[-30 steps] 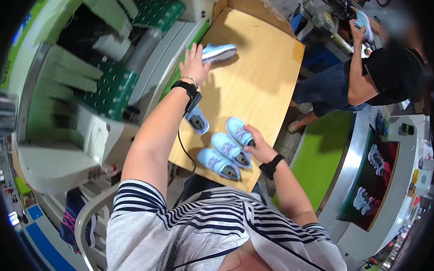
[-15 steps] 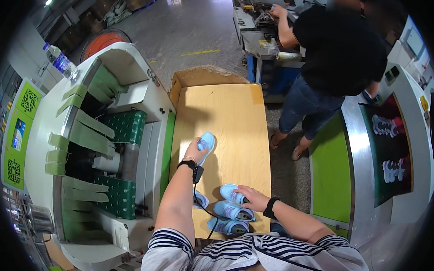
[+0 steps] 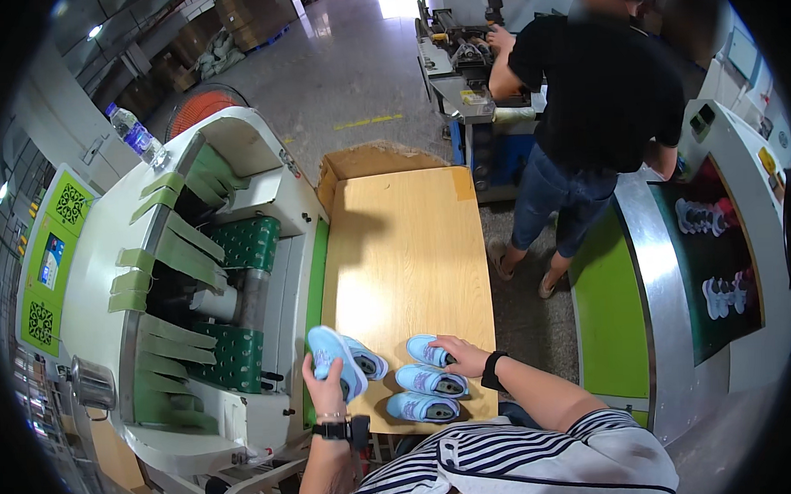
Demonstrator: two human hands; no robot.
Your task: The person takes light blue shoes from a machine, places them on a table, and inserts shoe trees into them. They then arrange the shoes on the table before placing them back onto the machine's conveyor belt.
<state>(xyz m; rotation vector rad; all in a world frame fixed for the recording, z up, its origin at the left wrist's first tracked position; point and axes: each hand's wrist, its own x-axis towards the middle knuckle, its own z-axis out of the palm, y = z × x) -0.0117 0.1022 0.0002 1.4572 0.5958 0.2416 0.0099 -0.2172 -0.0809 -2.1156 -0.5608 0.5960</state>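
Note:
My left hand (image 3: 325, 390) grips a light blue sneaker (image 3: 331, 347), raised and tilted at the left edge of the wooden table. Partly behind it, another light blue sneaker (image 3: 367, 356) stands on the table. At the right, my right hand (image 3: 466, 358) has its fingers closed over the heel opening of a light blue sneaker (image 3: 423, 350), which stands on the tabletop. Two more sneakers, a middle one (image 3: 424, 380) and a nearest one (image 3: 419, 408), are lined up on its near side, toes pointing left. Purple laces show on them.
The wooden table (image 3: 404, 238) has a cardboard rim (image 3: 384, 158) at its far end. A conveyor machine (image 3: 247, 243) with hanging strips stands left, a bottle (image 3: 135, 134) on top. At right, another machine (image 3: 609, 314) carries white shoes. A person (image 3: 599, 100) works beyond the table.
My left hand has drawn its sneaker back from mid-table toward me and tilted it up at the left edge. My right hand stays at the same sneaker. The person has turned slightly.

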